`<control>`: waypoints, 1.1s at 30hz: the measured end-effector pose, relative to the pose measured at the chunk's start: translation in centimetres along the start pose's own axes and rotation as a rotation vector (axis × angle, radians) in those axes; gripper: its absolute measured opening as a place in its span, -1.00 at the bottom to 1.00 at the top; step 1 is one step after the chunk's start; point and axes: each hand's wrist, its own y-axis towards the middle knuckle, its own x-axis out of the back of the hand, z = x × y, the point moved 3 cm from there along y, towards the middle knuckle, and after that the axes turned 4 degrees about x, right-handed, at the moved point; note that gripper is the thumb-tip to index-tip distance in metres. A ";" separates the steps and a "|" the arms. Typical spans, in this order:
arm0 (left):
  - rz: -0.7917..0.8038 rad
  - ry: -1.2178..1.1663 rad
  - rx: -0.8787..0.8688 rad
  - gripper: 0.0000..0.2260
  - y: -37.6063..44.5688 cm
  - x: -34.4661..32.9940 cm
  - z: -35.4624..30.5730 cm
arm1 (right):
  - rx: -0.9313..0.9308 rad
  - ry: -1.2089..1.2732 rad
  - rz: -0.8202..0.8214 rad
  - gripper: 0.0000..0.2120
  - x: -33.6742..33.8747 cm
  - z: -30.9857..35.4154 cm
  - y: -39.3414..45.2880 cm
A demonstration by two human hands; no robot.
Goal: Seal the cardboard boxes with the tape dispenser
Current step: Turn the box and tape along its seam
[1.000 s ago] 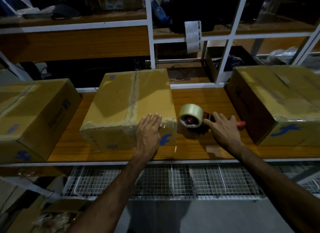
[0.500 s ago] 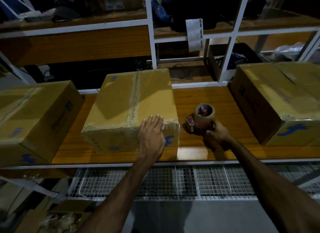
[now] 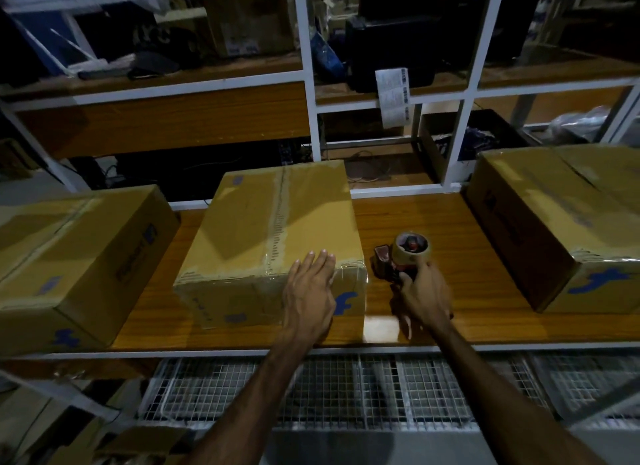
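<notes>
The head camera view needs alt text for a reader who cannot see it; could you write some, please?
A person's left hand presses flat on the middle cardboard box on a wooden shelf, while the right hand grips a tape dispenser beside it.

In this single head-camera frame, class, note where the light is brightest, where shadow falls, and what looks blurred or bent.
Head view: dim overall; a bright glare patch on the wooden shelf between the left hand and the right hand; a dark shadow crosses the middle cardboard box; upper shelves are murky and slightly blurred; white rack uprights lean from wide-angle distortion.
</notes>
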 end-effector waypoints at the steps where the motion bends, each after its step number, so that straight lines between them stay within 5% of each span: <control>1: 0.004 0.001 -0.005 -0.55 0.0 0.1 0.0 | 0.051 0.122 -0.031 -0.64 -0.2 1.2 -1.0; 5: 0.005 0.006 -0.004 -0.54 0.0 0.0 0.1 | 0.236 0.342 -0.063 -0.80 -1.2 4.9 -3.3; 14: -0.003 0.002 0.008 -0.48 -0.3 -0.1 0.1 | 0.173 0.554 -0.040 -0.85 -1.8 6.1 -3.8; 33: -0.028 -0.021 0.017 -0.52 -0.4 0.0 0.0 | 0.152 0.442 0.053 -0.86 -1.8 5.3 -3.6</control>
